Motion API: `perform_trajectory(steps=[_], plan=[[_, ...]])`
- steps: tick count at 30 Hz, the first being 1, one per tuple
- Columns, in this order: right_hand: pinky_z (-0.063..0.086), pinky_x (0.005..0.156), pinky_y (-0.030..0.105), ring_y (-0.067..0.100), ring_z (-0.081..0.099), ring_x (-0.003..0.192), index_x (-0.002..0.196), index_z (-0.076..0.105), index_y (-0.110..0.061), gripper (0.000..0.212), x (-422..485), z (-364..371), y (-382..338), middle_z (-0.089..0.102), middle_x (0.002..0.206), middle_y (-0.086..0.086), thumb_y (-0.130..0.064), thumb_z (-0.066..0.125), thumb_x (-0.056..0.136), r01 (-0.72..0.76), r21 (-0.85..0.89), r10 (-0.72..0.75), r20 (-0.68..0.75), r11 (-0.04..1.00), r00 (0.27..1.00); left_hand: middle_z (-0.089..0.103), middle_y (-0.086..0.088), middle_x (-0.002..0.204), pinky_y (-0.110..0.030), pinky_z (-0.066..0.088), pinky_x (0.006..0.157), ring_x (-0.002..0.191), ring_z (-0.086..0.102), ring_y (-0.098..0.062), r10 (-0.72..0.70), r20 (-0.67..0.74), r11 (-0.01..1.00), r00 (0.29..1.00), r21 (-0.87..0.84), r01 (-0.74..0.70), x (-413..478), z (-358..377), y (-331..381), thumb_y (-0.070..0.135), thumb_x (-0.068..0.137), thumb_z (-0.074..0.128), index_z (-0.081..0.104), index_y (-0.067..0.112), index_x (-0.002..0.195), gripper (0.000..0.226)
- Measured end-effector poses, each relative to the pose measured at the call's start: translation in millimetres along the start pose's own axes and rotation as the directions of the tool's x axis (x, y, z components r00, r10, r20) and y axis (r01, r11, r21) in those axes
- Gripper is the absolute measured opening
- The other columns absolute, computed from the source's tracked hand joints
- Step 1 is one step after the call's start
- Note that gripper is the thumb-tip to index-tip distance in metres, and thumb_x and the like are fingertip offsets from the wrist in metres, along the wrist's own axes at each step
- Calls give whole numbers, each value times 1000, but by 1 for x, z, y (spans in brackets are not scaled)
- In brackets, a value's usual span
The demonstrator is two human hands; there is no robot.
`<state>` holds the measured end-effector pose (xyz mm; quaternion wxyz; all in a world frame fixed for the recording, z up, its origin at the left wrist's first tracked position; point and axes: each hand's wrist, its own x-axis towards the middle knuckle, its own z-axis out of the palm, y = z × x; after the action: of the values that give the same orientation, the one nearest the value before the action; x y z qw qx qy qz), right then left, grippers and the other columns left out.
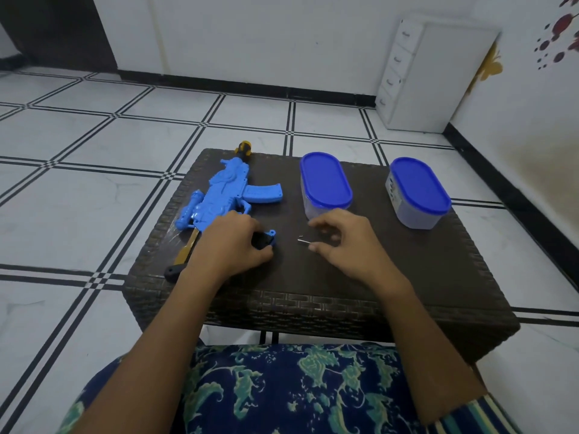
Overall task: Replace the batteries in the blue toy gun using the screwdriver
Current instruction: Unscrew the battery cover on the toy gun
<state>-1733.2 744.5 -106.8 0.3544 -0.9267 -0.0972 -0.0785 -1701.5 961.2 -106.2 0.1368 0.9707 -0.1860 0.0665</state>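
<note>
The left hand (233, 242) is curled down on a small black and blue plastic piece (265, 239), maybe the battery cover, with its fingers closed around it. The right hand (341, 242) rests just beside a tiny silver metal bit (303, 240), likely a screw; its fingers are loosely bent and a little apart, holding nothing I can see. Both are on the dark brown woven surface (313, 302). The bright blue plastic toy gun (219, 195) lies just past the left hand. A tool with a yellow and black handle (245, 148), likely the screwdriver, peeks out behind the gun. Two clear tubs with blue lids (326, 180) (419, 189) stand farther back on the right. I think the little screw could roll off and get lost on the floor if a hand bumps it
</note>
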Motion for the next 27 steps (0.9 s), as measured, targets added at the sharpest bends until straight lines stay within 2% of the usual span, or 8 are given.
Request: perform_trajectory(steps=[4, 9, 11, 17, 20, 22, 24, 27], plan=[[50, 80, 15, 5, 56, 102, 124, 63, -17, 49, 10, 37, -21, 61, 118, -4, -11, 79, 78, 97, 22, -99, 143, 995, 985, 64, -3, 78, -31, 37, 58, 77, 56, -20, 66, -22, 998, 998, 2, -66, -2, 2, -3, 48, 77, 61, 66, 17, 80, 32], [45, 78, 18, 0, 52, 84, 126, 61, -18, 55, 21, 57, -29, 61, 114, -1, -9, 79, 75, 92, 67, -100, 129, 993, 987, 64, 0, 68, -25, 33, 54, 61, 52, -13, 131, -139, 977, 982, -149, -151, -2, 5, -10, 38, 80, 56, 68, 16, 78, 25], [44, 82, 18, 4, 56, 93, 126, 60, -18, 59, 22, 58, -28, 63, 115, -1, -11, 82, 71, 96, 83, -104, 108, 992, 989, 68, 0, 74, -25, 40, 59, 67, 57, -13, 130, -167, 975, 977, -160, -157, -3, 8, -11, 35, 84, 55, 71, 17, 87, 24], [49, 85, 15, 2, 62, 101, 125, 62, -15, 51, 17, 60, -35, 67, 111, -11, -13, 79, 77, 137, 296, -106, -118, 945, 987, 73, 2, 81, -25, 50, 66, 73, 66, -10, -64, -464, 892, 884, -424, -158, -6, 5, 7, 25, 93, 56, 74, 13, 94, 22], [52, 83, 15, 3, 65, 98, 123, 65, -13, 42, 14, 57, -41, 69, 106, -8, -11, 75, 82, 185, 334, -94, -270, 924, 958, 69, 8, 67, -26, 52, 57, 61, 65, -5, -231, -406, 742, 884, -661, -110, -5, 3, 17, 30, 95, 56, 75, 17, 88, 24], [55, 86, 22, 6, 65, 101, 124, 64, -14, 42, 14, 46, -38, 70, 110, -4, -17, 75, 84, 159, 298, -79, -264, 941, 961, 65, 11, 65, -21, 46, 54, 59, 60, -3, -180, -385, 746, 905, -653, -129, -7, 2, 15, 35, 95, 54, 73, 20, 83, 26], [55, 85, 26, 8, 65, 100, 121, 60, -18, 42, 13, 32, -29, 69, 107, -3, -26, 77, 83, 38, 225, 6, -190, 974, 982, 69, 10, 85, -19, 46, 71, 80, 60, -1, -11, -334, 854, 943, -493, -164, -6, 2, 2, 43, 93, 50, 71, 22, 96, 29], [52, 85, 27, 14, 64, 98, 110, 64, -15, 39, 9, 11, -6, 68, 104, 1, -26, 81, 77, -192, 49, 197, -118, 980, 973, 56, 10, 133, -52, 31, 109, 127, 46, -10, 94, -39, 959, 995, -265, -101, -2, 5, -24, 56, 75, 44, 60, 31, 123, 57]])
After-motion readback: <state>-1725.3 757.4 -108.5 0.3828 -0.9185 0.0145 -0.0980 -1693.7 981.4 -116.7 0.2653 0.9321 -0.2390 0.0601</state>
